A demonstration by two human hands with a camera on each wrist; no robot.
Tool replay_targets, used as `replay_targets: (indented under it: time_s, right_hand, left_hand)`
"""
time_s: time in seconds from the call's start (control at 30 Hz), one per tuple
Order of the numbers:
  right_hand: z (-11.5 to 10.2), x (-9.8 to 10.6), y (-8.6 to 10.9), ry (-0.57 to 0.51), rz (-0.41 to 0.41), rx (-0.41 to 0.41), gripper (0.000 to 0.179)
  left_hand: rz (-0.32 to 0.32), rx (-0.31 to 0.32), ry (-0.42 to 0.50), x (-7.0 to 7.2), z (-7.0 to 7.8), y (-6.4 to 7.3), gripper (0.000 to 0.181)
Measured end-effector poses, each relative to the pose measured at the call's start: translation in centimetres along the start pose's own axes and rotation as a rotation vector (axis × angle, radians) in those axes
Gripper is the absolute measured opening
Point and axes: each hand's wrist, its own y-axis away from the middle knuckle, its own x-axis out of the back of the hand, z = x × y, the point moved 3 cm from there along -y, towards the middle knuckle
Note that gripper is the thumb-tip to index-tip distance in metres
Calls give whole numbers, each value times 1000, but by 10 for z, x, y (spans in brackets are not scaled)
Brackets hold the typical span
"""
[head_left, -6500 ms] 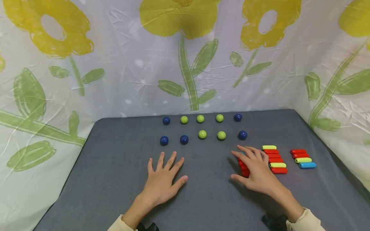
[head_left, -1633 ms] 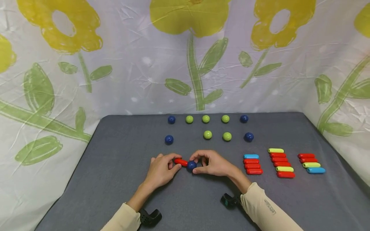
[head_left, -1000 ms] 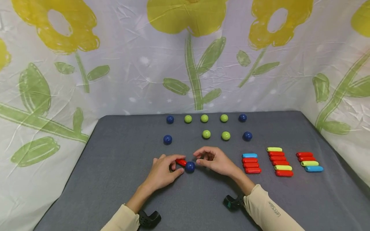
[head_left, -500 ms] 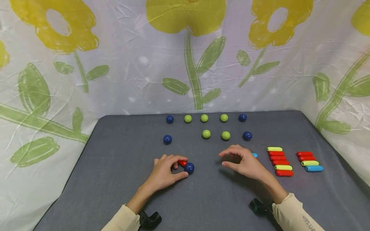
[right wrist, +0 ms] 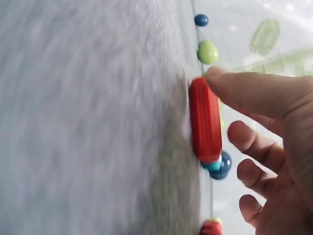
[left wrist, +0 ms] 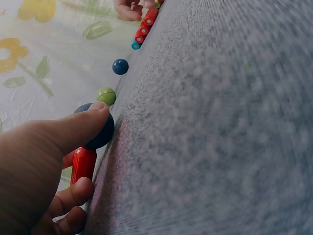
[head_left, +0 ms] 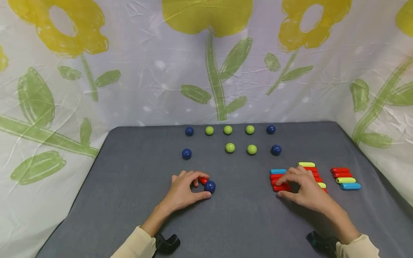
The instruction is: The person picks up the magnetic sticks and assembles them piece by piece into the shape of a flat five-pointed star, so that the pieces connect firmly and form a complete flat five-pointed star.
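At the middle of the table, my left hand (head_left: pixel 184 191) holds a red stick (left wrist: pixel 83 165) and a blue ball (head_left: pixel 210 186) between thumb and fingers. The ball sits at the stick's right end, and the thumb lies against the ball in the left wrist view. My right hand (head_left: pixel 306 188) hovers at the left group of sticks, its fingers bent and spread. In the right wrist view its thumb tip is right at one end of the nearest red stick (right wrist: pixel 205 120), while the other fingertips stand apart from it. The hand partly hides the middle group.
Blue and green balls, such as this green ball (head_left: pixel 230 147), stand in two rows at the back of the grey table (head_left: pixel 135 154). Further right lies a group with two red sticks, a yellow stick (head_left: pixel 346 180) and a blue stick (head_left: pixel 350 186). A flowered cloth (head_left: pixel 145 71) hangs behind.
Earlier, a blue ball left the front row and a red stick came into the left hand. The right hand let go of that ball and moved right to the left stick group.
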Motion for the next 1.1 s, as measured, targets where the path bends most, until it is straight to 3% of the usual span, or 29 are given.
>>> replay_targets:
  time_s: [0.13, 0.3, 0.7, 0.93, 1.1]
  right_hand:
    - [0, 2, 4, 63, 15, 22, 38]
    - [-10, -9, -3, 50, -14, 36, 34]
    - [-65, -66, -40, -128, -250, 32, 22]
    - [-81, -92, -58, -298, -226, 16, 20]
    - [-89, -103, -62, -331, -189, -50, 20]
  left_hand:
    - [5, -1, -1, 0, -1, 0, 48]
    - [3, -18, -18, -1, -2, 1, 48]
    - [2, -84, -14, -5, 3, -1, 44]
    - [-17, -70, -36, -6, 4, -1, 41]
    - [-28, -67, -38, -5, 3, 1, 41]
